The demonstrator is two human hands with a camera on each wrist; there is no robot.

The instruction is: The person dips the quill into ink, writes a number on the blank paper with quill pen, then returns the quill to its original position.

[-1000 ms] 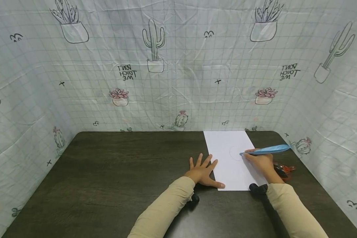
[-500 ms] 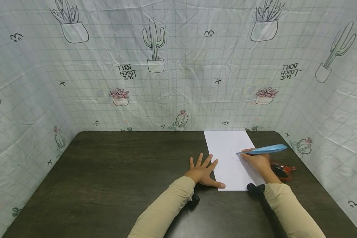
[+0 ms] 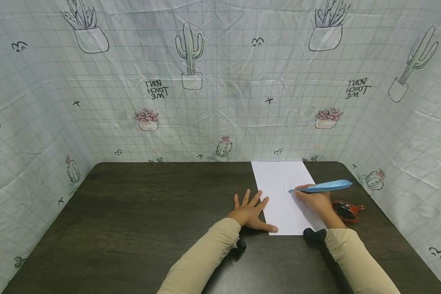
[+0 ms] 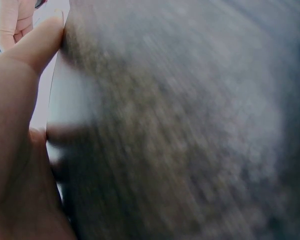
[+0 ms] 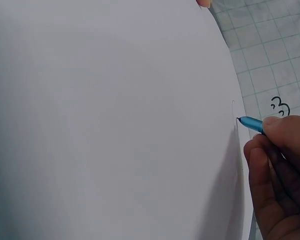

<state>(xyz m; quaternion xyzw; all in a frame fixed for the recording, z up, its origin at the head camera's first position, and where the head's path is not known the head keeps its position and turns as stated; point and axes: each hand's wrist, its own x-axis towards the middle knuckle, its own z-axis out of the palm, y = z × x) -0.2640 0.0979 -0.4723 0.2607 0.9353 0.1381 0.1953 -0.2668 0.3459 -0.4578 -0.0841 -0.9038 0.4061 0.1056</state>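
A white sheet of paper point(image 3: 279, 175) lies on the dark table, with a faint curved line point(image 3: 284, 185) drawn near its middle. My right hand point(image 3: 316, 203) pinches a blue pen point(image 3: 327, 186) whose broad, feather-shaped upper end slants out to the right. In the right wrist view, the dark tip of the pen point(image 5: 251, 123) is right at the drawn line, between thumb and curled fingers. My left hand point(image 3: 249, 214) rests with fingers spread over the paper's left edge, the thumb on its lower left corner. In the left wrist view, the left thumb point(image 4: 37, 45) lies along that edge.
To the right of my right forearm sits a red-orange and black item point(image 3: 347, 211). The dark wood table point(image 3: 150, 204) stretches far to the left. A white grid-patterned cloth point(image 3: 220, 61) with cactus drawings hangs behind the table and on both sides.
My right hand has moved a little to the left with the pen, its tip travelling left across the paper. The left hand and the paper have stayed in place.
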